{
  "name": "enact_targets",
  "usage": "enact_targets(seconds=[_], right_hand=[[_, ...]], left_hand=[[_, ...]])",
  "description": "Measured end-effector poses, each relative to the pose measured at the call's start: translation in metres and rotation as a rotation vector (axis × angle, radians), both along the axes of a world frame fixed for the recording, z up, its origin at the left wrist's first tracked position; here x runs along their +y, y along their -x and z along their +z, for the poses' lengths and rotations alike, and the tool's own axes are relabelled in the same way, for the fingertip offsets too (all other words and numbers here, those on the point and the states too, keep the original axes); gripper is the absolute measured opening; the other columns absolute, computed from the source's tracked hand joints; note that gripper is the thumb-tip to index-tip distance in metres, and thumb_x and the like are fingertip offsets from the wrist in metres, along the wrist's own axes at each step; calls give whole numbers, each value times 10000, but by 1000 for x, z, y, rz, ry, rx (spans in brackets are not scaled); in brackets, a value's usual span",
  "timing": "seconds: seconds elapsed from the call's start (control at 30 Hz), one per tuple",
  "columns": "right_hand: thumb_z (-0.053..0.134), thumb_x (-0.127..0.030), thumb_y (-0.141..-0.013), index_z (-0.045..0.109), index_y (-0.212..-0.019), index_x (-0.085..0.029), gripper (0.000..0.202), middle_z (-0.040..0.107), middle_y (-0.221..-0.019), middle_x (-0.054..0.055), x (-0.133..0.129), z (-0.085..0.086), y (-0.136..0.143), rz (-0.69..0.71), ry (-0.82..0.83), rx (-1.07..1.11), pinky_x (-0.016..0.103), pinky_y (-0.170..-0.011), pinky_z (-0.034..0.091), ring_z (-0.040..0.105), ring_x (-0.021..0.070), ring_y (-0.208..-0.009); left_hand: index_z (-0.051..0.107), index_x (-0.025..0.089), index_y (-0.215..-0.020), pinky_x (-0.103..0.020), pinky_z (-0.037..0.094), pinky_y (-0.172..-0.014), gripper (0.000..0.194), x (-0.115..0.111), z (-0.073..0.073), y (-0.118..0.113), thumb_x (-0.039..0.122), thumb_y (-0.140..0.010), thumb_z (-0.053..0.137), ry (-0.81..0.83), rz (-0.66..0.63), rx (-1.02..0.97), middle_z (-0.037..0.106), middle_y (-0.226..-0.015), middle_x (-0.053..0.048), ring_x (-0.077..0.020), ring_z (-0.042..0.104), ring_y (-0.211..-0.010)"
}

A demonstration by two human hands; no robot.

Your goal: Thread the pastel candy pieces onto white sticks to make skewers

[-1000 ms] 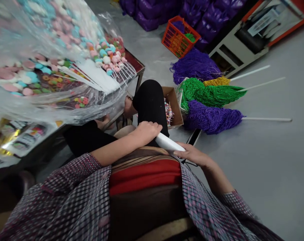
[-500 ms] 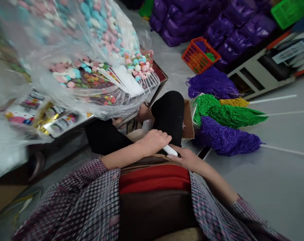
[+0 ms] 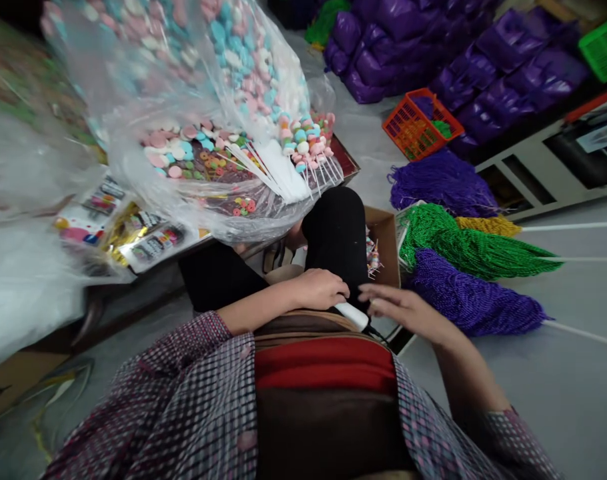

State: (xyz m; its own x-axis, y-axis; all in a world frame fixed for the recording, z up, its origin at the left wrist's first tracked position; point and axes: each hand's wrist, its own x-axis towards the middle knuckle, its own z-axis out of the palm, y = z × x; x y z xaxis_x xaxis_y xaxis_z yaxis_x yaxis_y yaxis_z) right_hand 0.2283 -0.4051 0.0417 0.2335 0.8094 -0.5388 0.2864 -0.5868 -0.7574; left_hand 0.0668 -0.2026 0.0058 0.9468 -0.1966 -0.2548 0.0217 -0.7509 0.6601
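My left hand (image 3: 321, 289) is wrapped round one end of a white handheld device (image 3: 353, 315), which lies across my lap with a dark cord at its other end. Just right of the device, my right hand (image 3: 401, 308) is raised with its fingers apart and nothing in them. In front of my knees, a large clear plastic bag (image 3: 183, 87) of pink, blue and white candies rests on a table. White sticks (image 3: 256, 167) and candy skewers (image 3: 308, 143) lie on its near side.
A cardboard box (image 3: 391, 247) with candy skewers stands beside my right knee. Green strands (image 3: 483, 247) and purple strands (image 3: 473, 293) lie to the right. An orange basket (image 3: 421, 127) and purple wrapped bundles (image 3: 383, 40) are farther back. Printed packets (image 3: 153, 247) lie at the table's left.
My right hand has let go of the device and moved to the right, its fingers opening. The device's far end and cord now show. The view has shifted slightly.
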Motion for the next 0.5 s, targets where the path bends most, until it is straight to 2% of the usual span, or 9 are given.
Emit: enact_targets(seconds=[0.07, 0.13, 0.2, 0.27, 0.33, 0.4, 0.43, 0.5], right_hand=[[742, -620, -873, 743, -1302, -223, 585, 781, -1173, 115, 26, 25, -11, -122, -158, -89, 402, -914, 609, 732, 208, -917], [779, -504, -892, 761, -1250, -266, 430, 791, -1152, 76, 63, 52, -16, -190, -389, -139, 373, -913, 608, 742, 181, -921], [798, -399, -902, 771, -1204, -266, 331, 797, -1114, 38, 107, 76, -16, -182, -682, -123, 329, -853, 615, 753, 151, -871], [819, -361, -888, 772, -1160, -251, 298, 795, -1079, 15, 154, 94, -14, -156, -935, -78, 301, -789, 621, 758, 140, -839], [814, -370, -892, 754, -1116, -228, 272, 788, -1030, 3, 197, 105, -10, -154, -1042, -54, 260, -747, 608, 751, 117, -825], [813, -368, -883, 721, -1082, -201, 276, 768, -960, -8, 229, 113, -6, -197, -1062, -35, 227, -710, 586, 735, 96, -790], [809, -365, -877, 704, -1090, -198, 290, 761, -958, -12, 241, 117, -6, -224, -1073, -35, 224, -713, 580, 736, 96, -796], [729, -468, -925, 658, -1206, -245, 365, 754, -1075, -25, 255, 127, -7, -176, -992, -68, 236, -763, 576, 757, 110, -905]], left_hand=[[712, 227, -1306, -314, 513, -926, 355, 5, -6, 2, 276, -1044, 478, 59, 50, 27, 749, -1320, -51, -227, 717, -1193], [732, 198, -1248, -310, 507, -908, 335, 10, -11, 4, 283, -1044, 480, 91, 53, 51, 771, -1257, -65, -225, 731, -1142], [748, 198, -1199, -294, 501, -885, 316, 13, -14, 4, 304, -1043, 495, 124, 26, 58, 787, -1198, -62, -213, 741, -1095], [756, 217, -1186, -276, 497, -896, 299, 15, -17, 5, 314, -1041, 513, 182, 18, 30, 791, -1192, -47, -193, 741, -1089], [758, 223, -1195, -272, 499, -930, 293, 18, -21, 7, 306, -1039, 524, 243, 45, -13, 783, -1231, -49, -185, 737, -1112], [743, 209, -1246, -283, 506, -960, 308, 20, -25, 10, 299, -1035, 537, 288, 99, -43, 762, -1293, -75, -197, 732, -1144], [728, 197, -1282, -290, 511, -968, 325, 22, -27, 12, 298, -1032, 546, 305, 129, -48, 751, -1317, -91, -205, 732, -1148], [695, 174, -1343, -294, 519, -974, 362, 25, -30, 16, 293, -1029, 561, 329, 180, -50, 737, -1340, -115, -212, 735, -1141]])
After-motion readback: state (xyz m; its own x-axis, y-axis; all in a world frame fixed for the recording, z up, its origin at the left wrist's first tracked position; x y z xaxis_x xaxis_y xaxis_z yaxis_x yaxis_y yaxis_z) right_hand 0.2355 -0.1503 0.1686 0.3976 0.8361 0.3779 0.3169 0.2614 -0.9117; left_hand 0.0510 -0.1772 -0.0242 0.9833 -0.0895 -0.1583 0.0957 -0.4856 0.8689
